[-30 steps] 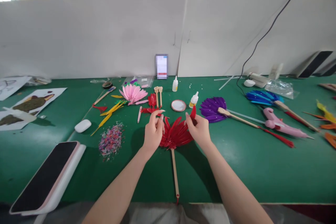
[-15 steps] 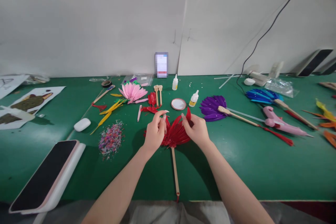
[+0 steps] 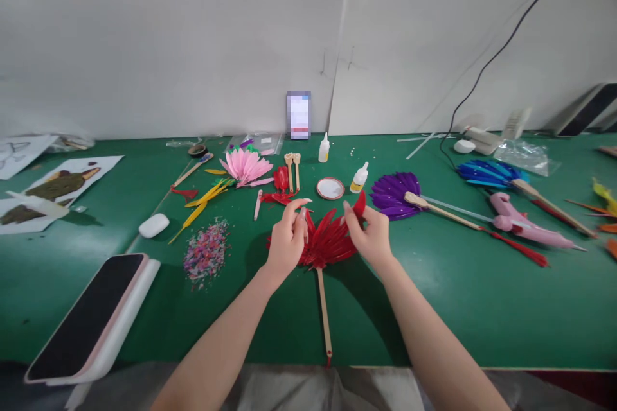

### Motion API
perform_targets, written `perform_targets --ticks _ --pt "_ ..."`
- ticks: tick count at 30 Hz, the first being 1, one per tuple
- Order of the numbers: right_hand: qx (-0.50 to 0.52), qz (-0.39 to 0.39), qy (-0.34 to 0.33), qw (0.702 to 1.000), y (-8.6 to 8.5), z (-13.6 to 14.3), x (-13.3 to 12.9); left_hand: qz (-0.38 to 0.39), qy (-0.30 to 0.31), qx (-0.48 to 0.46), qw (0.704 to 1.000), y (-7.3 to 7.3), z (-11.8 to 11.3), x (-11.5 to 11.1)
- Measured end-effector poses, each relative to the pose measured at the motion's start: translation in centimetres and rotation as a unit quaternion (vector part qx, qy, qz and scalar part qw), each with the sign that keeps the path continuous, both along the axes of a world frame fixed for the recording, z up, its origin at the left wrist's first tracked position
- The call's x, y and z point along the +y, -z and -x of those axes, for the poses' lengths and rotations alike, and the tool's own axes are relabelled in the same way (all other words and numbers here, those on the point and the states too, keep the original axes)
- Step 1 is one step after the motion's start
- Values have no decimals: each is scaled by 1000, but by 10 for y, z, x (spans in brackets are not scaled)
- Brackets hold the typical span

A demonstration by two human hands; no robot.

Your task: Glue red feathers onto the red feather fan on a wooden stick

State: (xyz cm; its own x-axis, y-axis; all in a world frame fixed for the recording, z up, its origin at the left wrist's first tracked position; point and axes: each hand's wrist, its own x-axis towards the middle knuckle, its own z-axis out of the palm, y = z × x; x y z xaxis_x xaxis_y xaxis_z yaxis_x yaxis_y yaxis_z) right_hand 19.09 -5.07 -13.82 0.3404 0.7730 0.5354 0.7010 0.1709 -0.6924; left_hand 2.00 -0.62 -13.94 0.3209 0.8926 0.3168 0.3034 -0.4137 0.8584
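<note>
A red feather fan (image 3: 332, 241) with a pale wooden handle (image 3: 324, 311) lies in front of me, its handle pointing towards me. My left hand (image 3: 288, 234) is over the fan's left side, fingers curled and thumb close to them; what they grip, if anything, is hidden. At the right side, my right hand (image 3: 370, 231) is closed in a pinch on a red feather (image 3: 360, 204), whose tip sticks up above the fingers. Beyond the hands stand a round white dish (image 3: 330, 188) with a reddish rim and a small glue bottle (image 3: 358, 178).
A purple feather fan (image 3: 396, 198), a blue one (image 3: 491, 172) and a pink glue gun (image 3: 527, 225) lie to the right. To the left are pink feathers (image 3: 245, 167), a heap of coloured chips (image 3: 206, 253), a white case (image 3: 153, 225) and a large phone (image 3: 89, 314). Another small bottle (image 3: 324, 148) stands behind.
My right hand, with the red feather, has shifted slightly right, away from the left hand. The left hand keeps nearly the same pose. The whole view has tilted a little.
</note>
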Motion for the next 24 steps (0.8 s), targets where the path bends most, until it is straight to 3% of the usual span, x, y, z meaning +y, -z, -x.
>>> perform_targets --ticks 3,10,19,24 --pt "-13 12 -30 999 4 5 1 0 -1 2 1000 0 0 0" --pt "-55 16 -28 998 8 2 3 -5 -1 8 1000 0 0 0" --pt "-70 -49 132 988 2 -21 3 -7 5 10 1000 0 0 0" --pt "-63 -28 84 994 4 -11 3 -11 7 17 1000 1 0 -1"
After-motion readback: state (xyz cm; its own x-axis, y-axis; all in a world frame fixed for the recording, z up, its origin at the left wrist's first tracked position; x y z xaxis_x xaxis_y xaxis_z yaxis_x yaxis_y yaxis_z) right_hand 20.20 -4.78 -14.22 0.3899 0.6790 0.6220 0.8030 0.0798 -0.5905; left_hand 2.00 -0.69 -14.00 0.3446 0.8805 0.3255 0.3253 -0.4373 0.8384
